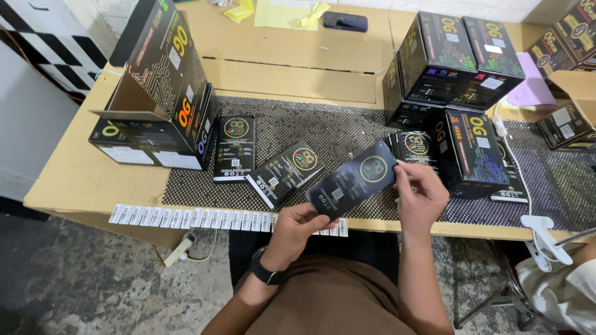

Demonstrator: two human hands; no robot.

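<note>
1. The left hand (297, 226) grips the lower end of a slim black retail box (352, 179), fingers closed around its edge; a black wristwatch (266, 268) sits on that wrist.
2. The right hand (421, 197) pinches the upper end of the same box between thumb and fingers.
3. The box is held tilted, clear of the surface, above the front edge of the wooden table (74, 180).
4. Just left of it, two matching boxes (284, 172) lie flat on a dark mesh mat (347, 133).
5. A strip of white barcode labels (192, 218) runs along the table edge.
6. An open black carton (162, 87) stands at the left; stacked cartons (456, 59) stand at the right.
</note>
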